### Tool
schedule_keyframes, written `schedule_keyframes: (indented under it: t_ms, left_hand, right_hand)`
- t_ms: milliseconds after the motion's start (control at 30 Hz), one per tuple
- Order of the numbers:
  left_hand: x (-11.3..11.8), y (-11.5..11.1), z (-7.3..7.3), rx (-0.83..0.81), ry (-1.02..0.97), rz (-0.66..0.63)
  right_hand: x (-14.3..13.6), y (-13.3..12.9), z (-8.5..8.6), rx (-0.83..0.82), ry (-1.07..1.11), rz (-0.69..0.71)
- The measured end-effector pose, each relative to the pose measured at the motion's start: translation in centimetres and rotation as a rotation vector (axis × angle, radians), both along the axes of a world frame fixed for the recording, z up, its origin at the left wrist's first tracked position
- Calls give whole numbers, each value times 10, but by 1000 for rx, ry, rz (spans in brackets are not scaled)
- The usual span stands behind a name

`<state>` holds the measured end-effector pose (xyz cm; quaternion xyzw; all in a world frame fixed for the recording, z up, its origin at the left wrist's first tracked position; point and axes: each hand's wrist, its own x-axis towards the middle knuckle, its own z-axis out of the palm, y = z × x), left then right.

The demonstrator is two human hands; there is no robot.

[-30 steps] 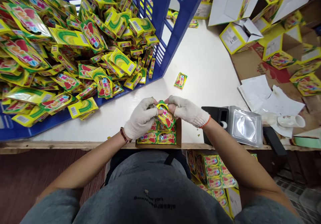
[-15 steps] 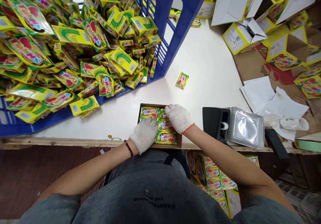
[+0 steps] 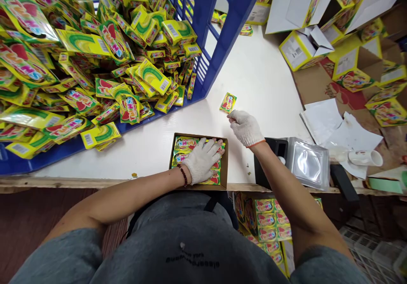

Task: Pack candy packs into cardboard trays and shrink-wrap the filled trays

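My left hand [image 3: 203, 160], in a white knit glove, lies flat with fingers spread over the rows of small printed boxes [image 3: 183, 143] inside an open cardboard box [image 3: 224, 171]. It covers the middle of the rows. My right hand [image 3: 246, 128], gloved too, is beyond the cardboard box to the right. Its fingers are curled together, with the fingertips at the near corner of a single yellow, green and red small box [image 3: 228, 102]. That small box lies on the white table [image 3: 152, 148]; how firmly it is pinched is hard to see.
A blue plastic crate [image 3: 219, 46] heaped with the same small boxes [image 3: 155, 76] fills the left. At right stand a black device [image 3: 263, 165], a clear plastic case [image 3: 308, 163], torn paper [image 3: 327, 118] and opened yellow cartons [image 3: 295, 48]. Packed boxes [image 3: 267, 220] sit below the table edge.
My right hand left the cardboard box and moved away and right, to the single small box. My left hand slid right across the packed boxes, its fingers spreading. The view shifted slightly.
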<state>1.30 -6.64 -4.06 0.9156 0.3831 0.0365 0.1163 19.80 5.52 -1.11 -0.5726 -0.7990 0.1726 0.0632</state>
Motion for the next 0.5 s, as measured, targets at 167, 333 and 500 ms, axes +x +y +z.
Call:
schedule_keyframes:
  t_ms: [167,333,500]
  left_hand:
    - [-4,2,-13,-54,33,-12]
    - [-3,5,-4,14,-11,25]
    - [6,15,7,83,12,195]
  right_hand:
    - [6,40,-16,-52,-112,-85]
    - [7,46,-21,-96,-97,-94]
    - [6,16,-16,-89,54,-64]
